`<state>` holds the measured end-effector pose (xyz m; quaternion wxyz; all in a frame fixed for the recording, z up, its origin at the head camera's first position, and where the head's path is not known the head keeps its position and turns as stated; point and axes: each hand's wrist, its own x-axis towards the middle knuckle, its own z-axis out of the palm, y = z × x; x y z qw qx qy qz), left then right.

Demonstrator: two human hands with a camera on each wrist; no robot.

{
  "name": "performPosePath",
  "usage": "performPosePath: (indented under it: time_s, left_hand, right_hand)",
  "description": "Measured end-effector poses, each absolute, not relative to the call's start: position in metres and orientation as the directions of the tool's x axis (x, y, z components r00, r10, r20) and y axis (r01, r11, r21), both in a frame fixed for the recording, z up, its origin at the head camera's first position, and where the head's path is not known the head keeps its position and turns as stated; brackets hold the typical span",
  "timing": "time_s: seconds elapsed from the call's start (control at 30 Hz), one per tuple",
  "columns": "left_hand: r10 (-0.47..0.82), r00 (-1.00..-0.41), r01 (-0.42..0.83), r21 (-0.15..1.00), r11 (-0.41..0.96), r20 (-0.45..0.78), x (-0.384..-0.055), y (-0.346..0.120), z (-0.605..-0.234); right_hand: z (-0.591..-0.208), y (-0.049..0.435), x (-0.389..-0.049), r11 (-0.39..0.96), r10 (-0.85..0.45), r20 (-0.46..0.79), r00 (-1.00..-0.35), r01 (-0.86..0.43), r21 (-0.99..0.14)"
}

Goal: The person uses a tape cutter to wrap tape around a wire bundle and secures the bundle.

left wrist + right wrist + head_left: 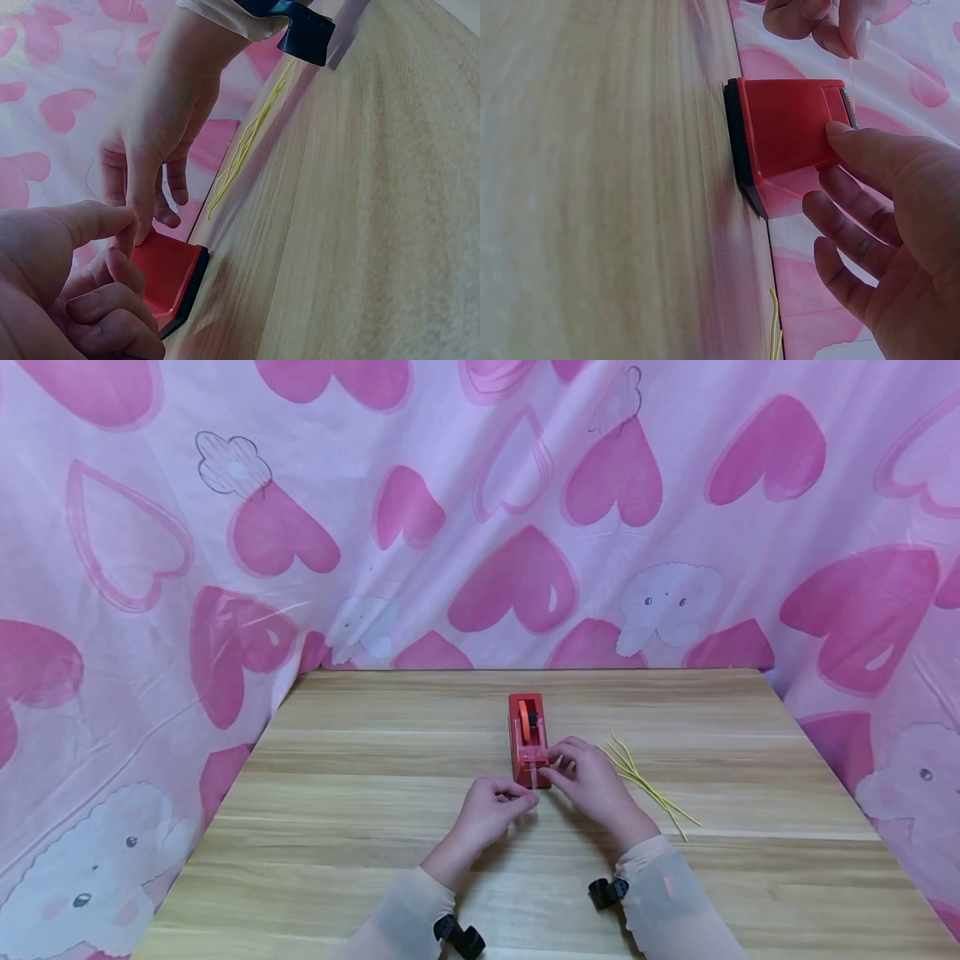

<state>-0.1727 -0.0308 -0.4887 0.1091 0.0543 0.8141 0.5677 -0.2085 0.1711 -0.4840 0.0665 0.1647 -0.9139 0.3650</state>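
Note:
A red tape dispenser [520, 770] stands on the table with an orange-cored roll [525, 720] in it. My left hand [483, 814] is just in front of it, thumb and index finger pinching the end of a thin clear strip of tape [853, 81]. The strip runs from the dispenser's toothed cutting edge [847, 105] to those fingertips. At the front right corner my right hand [596, 783] grips the dispenser, its thumb [862, 146] against the front face. The other right fingers are bent beside it.
Several thin yellow strands [652, 789] lie on the wooden table [360, 752], right of the dispenser and close to my right hand. A pink heart-print cloth [420, 577] hangs behind the table and along both sides. Each wrist wears a black camera [459, 937].

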Motion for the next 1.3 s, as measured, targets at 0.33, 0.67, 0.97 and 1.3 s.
performPosePath:
  time_s: [0.33,0.67,0.97,1.3]
  left_hand:
    - [0.213,-0.968,-0.054,0.94,0.337,-0.132,-0.1716,-0.0302,-0.4908]
    - [0.189,-0.97,-0.081,0.937,0.339,-0.152,-0.1719,-0.0294,-0.4903]
    - [0.207,-0.972,-0.024,0.926,0.378,-0.11,-0.1725,-0.0317,-0.4875]
    - [0.203,-0.972,-0.031,0.918,0.396,-0.121,-0.1724,-0.0317,-0.4843]
  right_hand:
    - [-0.4871,0.172,-0.208,0.69,-0.261,0.252,-0.932,-0.362,-0.626]
    - [-0.4841,0.1734,-0.2082,0.676,-0.263,0.255,-0.931,-0.366,-0.639]
    - [-0.4844,0.1743,-0.2096,0.679,-0.268,0.246,-0.932,-0.363,-0.638]
    - [-0.4783,0.173,-0.2088,0.678,-0.273,0.193,-0.942,-0.331,-0.656]
